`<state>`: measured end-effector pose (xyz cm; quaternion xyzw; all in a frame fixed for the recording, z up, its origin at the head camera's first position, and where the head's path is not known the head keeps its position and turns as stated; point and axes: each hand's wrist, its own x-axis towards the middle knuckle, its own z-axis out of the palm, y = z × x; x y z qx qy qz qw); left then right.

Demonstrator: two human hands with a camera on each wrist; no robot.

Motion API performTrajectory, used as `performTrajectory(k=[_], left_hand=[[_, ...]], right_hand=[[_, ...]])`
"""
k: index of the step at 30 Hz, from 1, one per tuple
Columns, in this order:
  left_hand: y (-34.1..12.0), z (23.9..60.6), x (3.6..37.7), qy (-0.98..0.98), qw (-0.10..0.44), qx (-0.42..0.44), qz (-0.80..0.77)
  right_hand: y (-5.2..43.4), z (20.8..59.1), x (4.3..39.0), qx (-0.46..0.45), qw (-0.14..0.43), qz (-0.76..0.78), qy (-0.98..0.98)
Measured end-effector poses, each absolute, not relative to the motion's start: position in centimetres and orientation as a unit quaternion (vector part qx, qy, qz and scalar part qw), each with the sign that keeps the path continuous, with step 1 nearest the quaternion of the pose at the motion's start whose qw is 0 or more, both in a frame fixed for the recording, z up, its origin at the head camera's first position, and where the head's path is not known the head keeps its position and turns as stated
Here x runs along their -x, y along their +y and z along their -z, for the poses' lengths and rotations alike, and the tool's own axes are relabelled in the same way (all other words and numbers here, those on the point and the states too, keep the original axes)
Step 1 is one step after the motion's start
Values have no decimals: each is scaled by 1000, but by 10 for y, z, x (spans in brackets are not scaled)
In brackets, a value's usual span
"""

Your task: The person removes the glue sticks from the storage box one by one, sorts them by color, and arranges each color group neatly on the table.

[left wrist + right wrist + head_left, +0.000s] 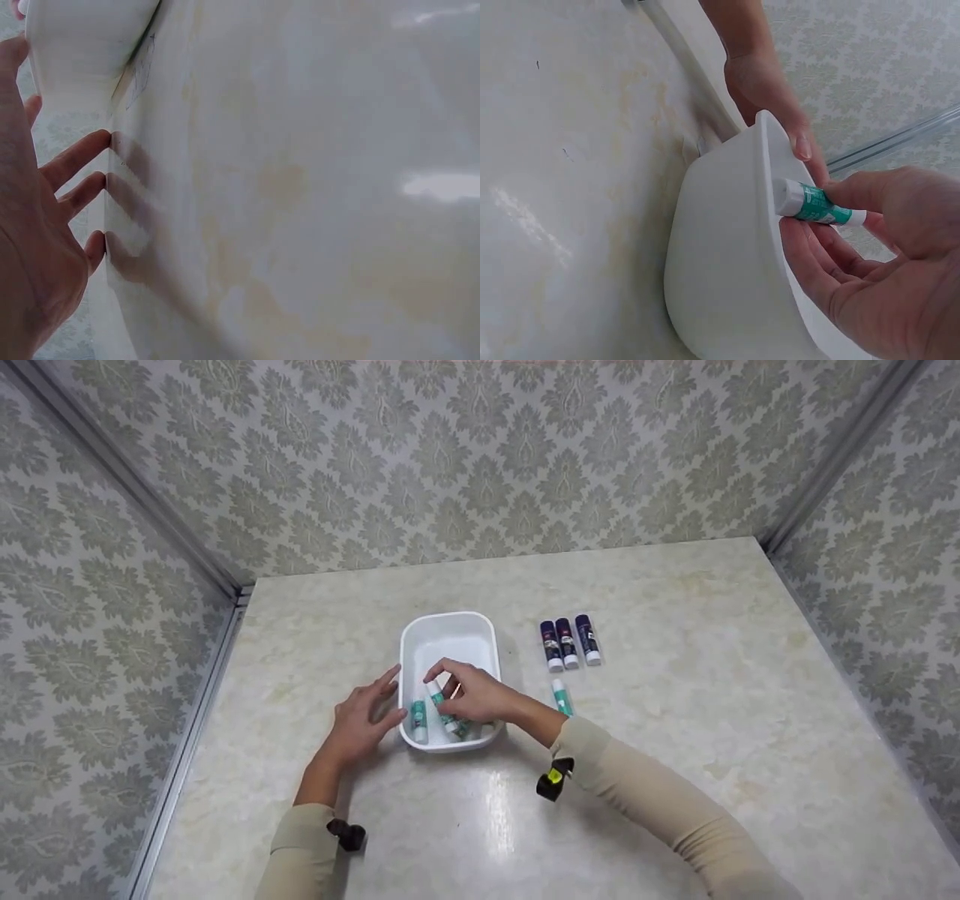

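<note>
R hand [476, 697] pinched green-white glue stick [814, 204] mid-barrel, over white tub [450, 639]. L hand [364, 718], fingers straight, steadied tub's side. Stick looked light, rigid, smooth plastic (prob. slippery); barrel grip seemed best.

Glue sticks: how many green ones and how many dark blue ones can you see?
Green glue sticks: 4, one on the table, one lying in the white tub, one held by the right hand, one under that hand.
Dark blue glue sticks: 3.
Total: 7.
</note>
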<state>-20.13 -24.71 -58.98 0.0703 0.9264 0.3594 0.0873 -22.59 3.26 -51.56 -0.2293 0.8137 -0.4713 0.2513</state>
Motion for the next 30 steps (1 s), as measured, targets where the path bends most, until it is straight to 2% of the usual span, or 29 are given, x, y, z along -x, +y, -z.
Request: performTrajectory(k=[15,30], left_hand=[[-248,590,203,926,88,-72,-359],[-248,590,203,925,89,-73,-362]], right_hand=[[88,497,235,223,219,477,821],[144,500,239,188,184,482,836]])
